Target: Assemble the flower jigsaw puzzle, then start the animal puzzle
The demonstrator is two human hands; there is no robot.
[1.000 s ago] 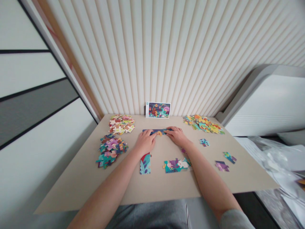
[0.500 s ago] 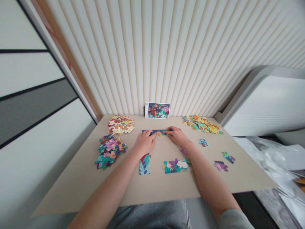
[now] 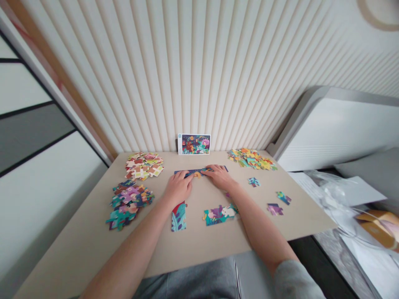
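Note:
A dark blue strip of joined puzzle pieces point(image 3: 199, 171) lies across the far middle of the beige table point(image 3: 218, 236). My left hand point(image 3: 178, 187) rests palm down on the strip's left part, fingers pressing on it. My right hand point(image 3: 220, 176) lies flat over its right part, fingertips pointing left. Both hands hold the strip against the table. Nearer me lie a red and teal joined block point(image 3: 178, 216) and a teal and purple joined block with a white rabbit point(image 3: 219, 214).
Loose piece piles sit at the far left point(image 3: 143, 165), left point(image 3: 128, 200) and far right point(image 3: 251, 158). Three single pieces point(image 3: 276, 202) lie at the right. A reference picture card point(image 3: 193, 144) leans on the ribbed wall. A white appliance point(image 3: 336, 133) and papers stand to the right.
The camera has turned right, so everything has shifted left in view. My hands stay pressed on the blue strip in the same pose.

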